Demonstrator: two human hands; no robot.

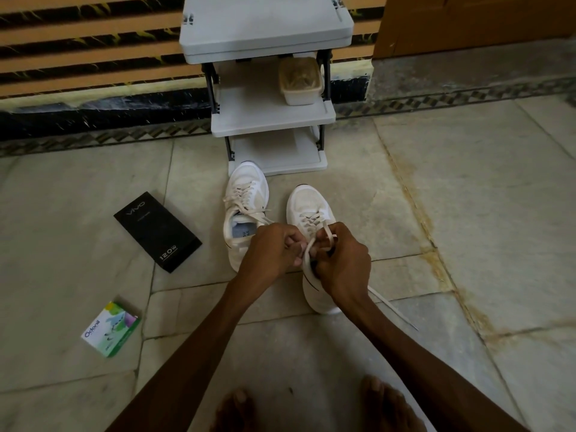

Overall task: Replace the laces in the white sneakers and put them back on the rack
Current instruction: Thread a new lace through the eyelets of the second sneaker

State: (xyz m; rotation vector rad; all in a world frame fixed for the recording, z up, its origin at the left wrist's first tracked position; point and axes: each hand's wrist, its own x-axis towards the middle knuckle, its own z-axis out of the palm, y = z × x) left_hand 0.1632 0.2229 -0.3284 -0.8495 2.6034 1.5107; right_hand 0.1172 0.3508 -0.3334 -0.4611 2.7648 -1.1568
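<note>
Two white sneakers stand on the stone floor in front of a grey shoe rack [271, 116]. The left sneaker [246, 198] is laced, with its lace ends lying loose over the opening. The right sneaker [311, 210] is partly covered by both hands. My left hand [274, 247] pinches the cream lace [327, 233] over the shoe's opening. My right hand [343, 260] grips the same lace, which loops up between the fingers. One lace end [392, 308] trails over the floor to the right of that shoe.
A lidded plastic container [300, 81] sits on the rack's middle shelf. A black phone box [157, 230] and a small green-and-white box [110, 328] lie on the floor at the left. My bare feet [386, 406] show at the bottom edge. A striped wall stands behind the rack.
</note>
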